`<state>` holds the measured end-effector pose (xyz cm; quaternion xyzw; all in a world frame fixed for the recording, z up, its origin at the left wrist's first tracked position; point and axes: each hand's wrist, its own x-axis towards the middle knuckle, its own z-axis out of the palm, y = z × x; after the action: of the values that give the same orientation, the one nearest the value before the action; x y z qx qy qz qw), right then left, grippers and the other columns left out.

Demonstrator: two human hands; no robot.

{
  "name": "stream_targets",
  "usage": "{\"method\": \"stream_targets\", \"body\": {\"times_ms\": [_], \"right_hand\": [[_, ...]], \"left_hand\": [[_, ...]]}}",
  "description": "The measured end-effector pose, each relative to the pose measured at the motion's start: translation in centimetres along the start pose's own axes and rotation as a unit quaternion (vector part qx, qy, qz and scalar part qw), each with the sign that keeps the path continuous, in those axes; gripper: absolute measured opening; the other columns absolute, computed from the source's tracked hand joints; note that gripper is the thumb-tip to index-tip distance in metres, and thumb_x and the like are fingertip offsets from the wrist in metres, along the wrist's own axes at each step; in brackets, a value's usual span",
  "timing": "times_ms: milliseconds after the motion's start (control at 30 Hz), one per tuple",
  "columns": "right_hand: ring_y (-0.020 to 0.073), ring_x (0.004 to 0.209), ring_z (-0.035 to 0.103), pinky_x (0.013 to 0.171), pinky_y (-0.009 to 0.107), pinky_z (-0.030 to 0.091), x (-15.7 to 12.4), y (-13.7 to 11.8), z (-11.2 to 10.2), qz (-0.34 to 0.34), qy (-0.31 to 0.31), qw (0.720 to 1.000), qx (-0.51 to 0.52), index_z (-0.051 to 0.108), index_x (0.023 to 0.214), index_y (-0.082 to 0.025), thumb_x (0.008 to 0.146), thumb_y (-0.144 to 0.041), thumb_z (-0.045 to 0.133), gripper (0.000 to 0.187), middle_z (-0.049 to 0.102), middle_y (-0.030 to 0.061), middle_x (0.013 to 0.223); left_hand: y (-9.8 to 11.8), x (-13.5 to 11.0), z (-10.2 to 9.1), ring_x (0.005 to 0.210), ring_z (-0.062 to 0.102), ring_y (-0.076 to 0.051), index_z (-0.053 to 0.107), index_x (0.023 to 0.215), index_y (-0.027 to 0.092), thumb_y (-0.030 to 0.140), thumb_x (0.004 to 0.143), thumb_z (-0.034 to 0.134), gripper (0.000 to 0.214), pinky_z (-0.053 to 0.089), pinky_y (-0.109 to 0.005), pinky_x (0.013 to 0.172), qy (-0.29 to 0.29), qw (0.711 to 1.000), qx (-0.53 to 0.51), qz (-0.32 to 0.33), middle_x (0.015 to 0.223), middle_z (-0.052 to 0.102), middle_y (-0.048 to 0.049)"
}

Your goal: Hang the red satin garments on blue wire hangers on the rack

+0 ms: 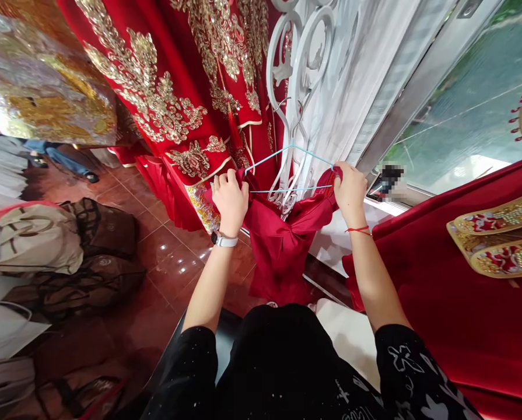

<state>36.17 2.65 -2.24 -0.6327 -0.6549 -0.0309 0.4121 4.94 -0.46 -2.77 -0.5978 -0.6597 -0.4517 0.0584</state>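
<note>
A dark red dress (282, 251) hangs in front of me from a thin light-blue wire hanger (272, 156). The hanger's hook is up near the curls of a white metal stand (292, 64); I cannot tell whether it is hooked there. My left hand (231, 198) is closed on the dress's left shoulder part at the hanger's left end. At the opposite end, my right hand (349, 185) grips the right shoulder part, fingers wrapped over the cloth. Between my hands the neckline sags below the hanger's lower bar.
Red garments with gold beadwork (164, 93) hang at upper left, beside a gold and silver cloth (46, 81). Several bags (37, 236) sit on the tiled floor at left. A red-draped surface (431, 291) with embroidered pieces (501, 221) is at right, below a window (453, 111).
</note>
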Motion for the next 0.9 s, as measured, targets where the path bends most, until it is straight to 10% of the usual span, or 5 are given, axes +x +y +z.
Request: {"method": "stream_targets", "body": {"times_ms": [300, 567, 900], "right_hand": [[0.0364, 0.107, 0.068, 0.1, 0.054, 0.049, 1.7, -0.2, 0.6, 0.056, -0.024, 0.997, -0.045, 0.071, 0.105, -0.016, 0.094, -0.02, 0.054, 0.02, 0.071, 0.0197, 0.097], [0.0336, 0.096, 0.067, 0.098, 0.052, 0.049, 6.0, 3.5, -1.4, 0.041, -0.034, 0.998, -0.024, 0.077, 0.094, -0.021, 0.075, -0.011, 0.066, 0.025, 0.072, 0.0103, 0.082], [0.0222, 0.077, 0.071, 0.078, 0.032, 0.056, 3.4, 6.2, -0.6, 0.182, 0.025, 0.979, 0.092, 0.077, 0.072, -0.017, 0.073, -0.014, 0.055, 0.022, 0.077, 0.0061, 0.077]], "left_hand": [[0.7, 1.2, -2.5, 0.115, 0.068, -0.041, 0.067, 0.104, 0.014, 0.021, 0.093, 0.048, 0.023, 0.053, -0.055, 0.099, -0.096, 0.994, 0.051, -0.01, 0.092, 0.072, -0.0196], [-3.7, 3.1, -3.9, 0.105, 0.07, -0.034, 0.066, 0.11, 0.018, 0.013, 0.088, 0.049, 0.028, 0.051, -0.05, 0.102, -0.01, 0.995, -0.053, -0.084, 0.1, 0.073, -0.0141], [-4.8, 1.3, -4.9, 0.096, 0.064, -0.023, 0.073, 0.097, 0.019, 0.004, 0.081, 0.05, 0.031, 0.05, -0.04, 0.104, 0.008, 0.993, -0.068, -0.098, 0.097, 0.067, -0.0079]]}}
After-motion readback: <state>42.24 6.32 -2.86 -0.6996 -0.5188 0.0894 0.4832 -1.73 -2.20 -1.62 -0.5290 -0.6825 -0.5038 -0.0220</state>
